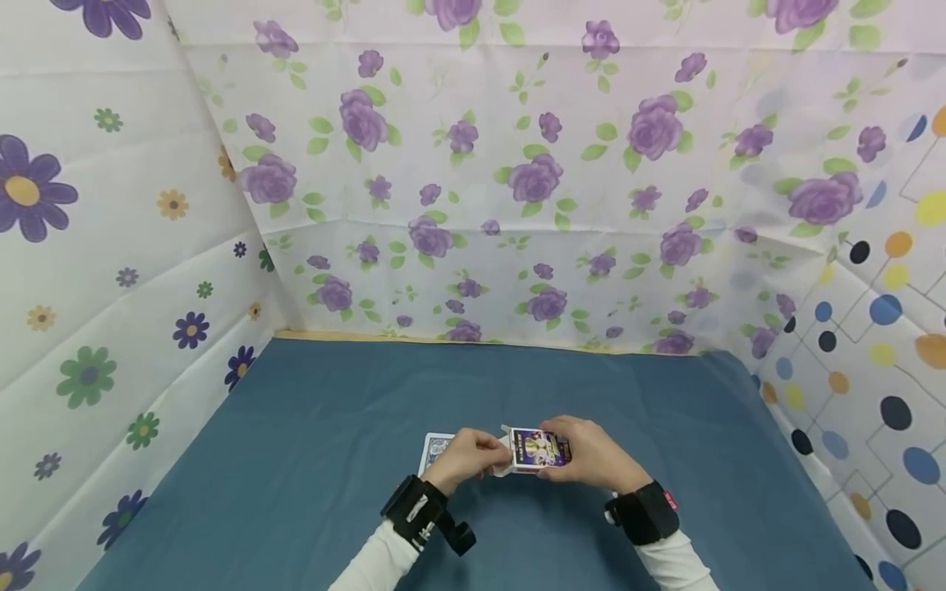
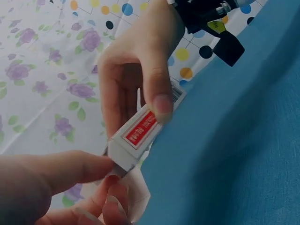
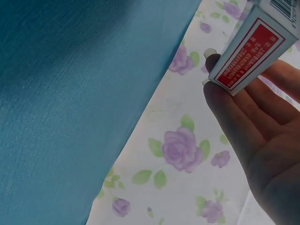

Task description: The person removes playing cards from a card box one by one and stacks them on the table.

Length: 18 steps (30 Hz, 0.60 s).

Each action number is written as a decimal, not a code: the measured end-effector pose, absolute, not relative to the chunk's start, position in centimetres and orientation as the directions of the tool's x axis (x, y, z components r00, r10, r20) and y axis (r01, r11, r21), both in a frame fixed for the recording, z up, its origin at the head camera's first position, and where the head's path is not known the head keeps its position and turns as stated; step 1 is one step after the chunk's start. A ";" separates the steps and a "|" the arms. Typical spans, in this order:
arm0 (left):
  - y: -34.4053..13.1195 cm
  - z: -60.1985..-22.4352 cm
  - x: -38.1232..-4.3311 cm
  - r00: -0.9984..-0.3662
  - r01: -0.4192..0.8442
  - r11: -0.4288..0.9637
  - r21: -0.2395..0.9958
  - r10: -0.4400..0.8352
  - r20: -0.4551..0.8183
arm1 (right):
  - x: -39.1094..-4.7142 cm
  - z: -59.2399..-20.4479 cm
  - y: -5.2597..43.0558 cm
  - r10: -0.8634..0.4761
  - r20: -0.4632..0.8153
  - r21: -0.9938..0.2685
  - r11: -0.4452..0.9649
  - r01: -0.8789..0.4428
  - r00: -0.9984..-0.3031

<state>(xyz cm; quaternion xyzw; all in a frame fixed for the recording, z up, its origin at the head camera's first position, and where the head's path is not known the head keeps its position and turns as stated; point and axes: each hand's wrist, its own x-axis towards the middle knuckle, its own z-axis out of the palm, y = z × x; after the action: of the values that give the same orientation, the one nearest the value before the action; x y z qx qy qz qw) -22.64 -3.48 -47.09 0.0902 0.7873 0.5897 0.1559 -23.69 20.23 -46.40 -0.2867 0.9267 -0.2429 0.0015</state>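
A small playing card box (image 1: 542, 448), purple with a yellow figure on its front, is held over the blue cloth. My right hand (image 1: 591, 453) grips its closed end, thumb on the near side and fingers behind. A red label (image 3: 251, 56) and a barcode show on the box in the right wrist view. My left hand (image 1: 467, 456) pinches at the box's opened left end, thumb and fingertips together beside the white flap (image 2: 138, 194); I cannot tell whether a card edge is also between them. A blue-backed playing card (image 1: 436, 447) lies on the cloth, partly hidden behind the left hand.
The blue cloth (image 1: 332, 394) covers the table. Flower-printed sheeting (image 1: 473, 164) rises along the back edge, with more printed sheeting (image 1: 111, 328) at the left and dotted sheeting (image 1: 872, 353) at the right. Black camera straps (image 1: 641, 513) are worn on both wrists.
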 end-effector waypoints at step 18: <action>-4.0 -46.6 -22.5 -0.929 -0.018 0.301 0.953 0.347 -0.127 | -23.0 -46.3 19.7 -0.533 0.145 -0.433 0.723 -0.538 -0.834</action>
<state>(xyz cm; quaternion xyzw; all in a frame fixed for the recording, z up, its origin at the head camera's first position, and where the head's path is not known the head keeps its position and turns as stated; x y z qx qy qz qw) -22.48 -3.98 -46.62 0.1041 0.7912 0.5819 0.1566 -23.03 19.68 -46.32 -0.2884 0.9282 -0.2349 -0.0051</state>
